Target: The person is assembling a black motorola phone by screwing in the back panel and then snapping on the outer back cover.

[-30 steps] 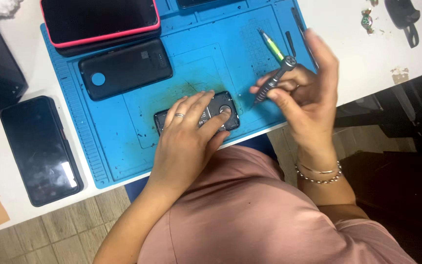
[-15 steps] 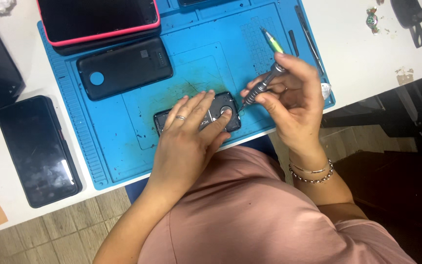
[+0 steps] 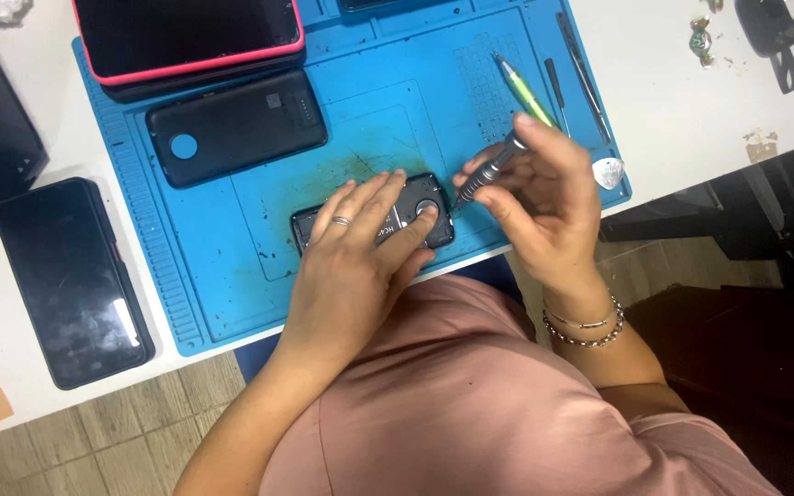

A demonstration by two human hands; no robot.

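Observation:
My left hand lies flat on an opened dark phone near the front edge of a blue work mat, fingers spread and pressing it down. A ring sits on one finger. My right hand grips a grey precision screwdriver, its tip pointing at the right end of the phone. Bracelets circle that wrist.
A black phone back cover lies on the mat behind, and a red-edged device beyond it. A black phone rests on the white table at left. A green-handled tool, thin picks and a white pick lie at the mat's right.
My right hand has come down and left with the screwdriver, bringing its tip close to the phone's right end. My left hand has stayed on the phone.

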